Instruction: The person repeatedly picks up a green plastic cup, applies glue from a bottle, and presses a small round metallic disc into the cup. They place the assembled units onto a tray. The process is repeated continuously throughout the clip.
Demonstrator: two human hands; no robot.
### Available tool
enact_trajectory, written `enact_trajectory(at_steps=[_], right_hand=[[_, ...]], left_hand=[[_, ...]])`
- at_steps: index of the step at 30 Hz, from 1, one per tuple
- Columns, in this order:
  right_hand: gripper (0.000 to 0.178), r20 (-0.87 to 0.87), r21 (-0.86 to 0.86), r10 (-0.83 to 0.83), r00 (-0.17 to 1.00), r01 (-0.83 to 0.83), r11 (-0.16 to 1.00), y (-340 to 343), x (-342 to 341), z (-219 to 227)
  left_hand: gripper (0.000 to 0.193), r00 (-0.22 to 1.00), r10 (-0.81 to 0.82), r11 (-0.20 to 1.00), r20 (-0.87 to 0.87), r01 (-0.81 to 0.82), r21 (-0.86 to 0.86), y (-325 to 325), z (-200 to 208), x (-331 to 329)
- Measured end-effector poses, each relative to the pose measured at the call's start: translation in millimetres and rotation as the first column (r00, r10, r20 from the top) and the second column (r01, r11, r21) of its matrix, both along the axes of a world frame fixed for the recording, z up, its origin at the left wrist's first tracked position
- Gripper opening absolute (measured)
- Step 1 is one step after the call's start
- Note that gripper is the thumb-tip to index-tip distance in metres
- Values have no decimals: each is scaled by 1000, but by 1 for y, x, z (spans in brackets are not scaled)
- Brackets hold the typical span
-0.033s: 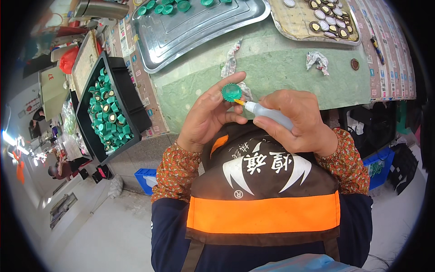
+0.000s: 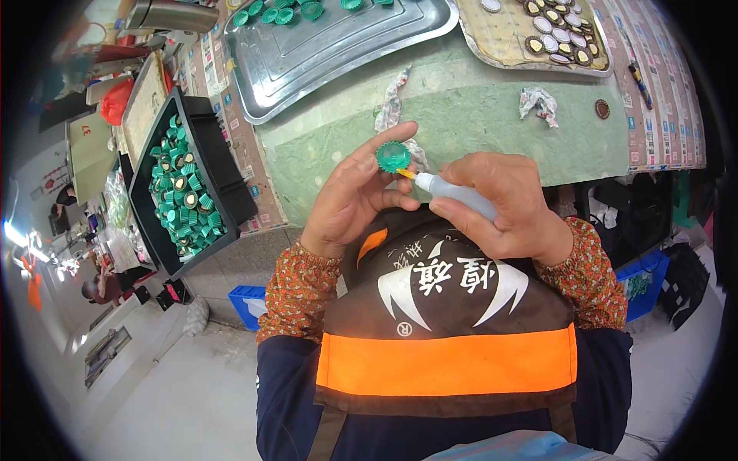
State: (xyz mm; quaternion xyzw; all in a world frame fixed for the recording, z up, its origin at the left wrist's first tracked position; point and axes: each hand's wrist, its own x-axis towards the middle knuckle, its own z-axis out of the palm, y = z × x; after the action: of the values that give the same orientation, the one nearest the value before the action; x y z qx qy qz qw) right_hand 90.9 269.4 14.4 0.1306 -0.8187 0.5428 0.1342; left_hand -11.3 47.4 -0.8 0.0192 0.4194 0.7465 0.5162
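Note:
A small green cup with a fluted rim (image 2: 393, 157) is held between the fingers of my left hand (image 2: 346, 190), its open side facing up. In my right hand (image 2: 500, 201) is a pale squeeze bottle (image 2: 461, 195), gripped between thumb and fingers and tilted toward the cup. The bottle's yellow nozzle tip (image 2: 406, 173) is at the near edge of the cup's rim; whether it touches cannot be told. Both hands are above the near edge of the green cloth (image 2: 461, 115).
A metal tray (image 2: 307, 77) at the back holds several green cups (image 2: 312, 10). Another tray (image 2: 492, 55) carries round brown and white pieces. At left stands a black crate (image 2: 241, 201) of green pieces. Crumpled tissues (image 2: 540, 104), a brown cap (image 2: 602, 108) and a pen (image 2: 640, 86) lie on the table.

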Motion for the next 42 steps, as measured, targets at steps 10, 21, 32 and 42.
enact_trajectory(at_steps=[10, 21, 32, 42], right_hand=[[22, 29, -35, 14, 999, -13, 999, 1, 0, -6], [26, 235, -244, -74, 969, 133, 961, 5, -1, -7], [27, 249, -61, -149, 957, 169, 984, 5, -19, -42], [28, 140, 80, -165, 976, 155, 985, 3, -29, -52]], left_hand=[[67, 999, -4, 1000, 54, 6, -25, 0, -3, 3], [56, 887, 158, 982, 433, -187, 23, -10, -11, 9], [46, 993, 119, 941, 17, -107, -321, -21, 11, 1], [42, 926, 5, 897, -379, -172, -407, -29, 18, -3]])
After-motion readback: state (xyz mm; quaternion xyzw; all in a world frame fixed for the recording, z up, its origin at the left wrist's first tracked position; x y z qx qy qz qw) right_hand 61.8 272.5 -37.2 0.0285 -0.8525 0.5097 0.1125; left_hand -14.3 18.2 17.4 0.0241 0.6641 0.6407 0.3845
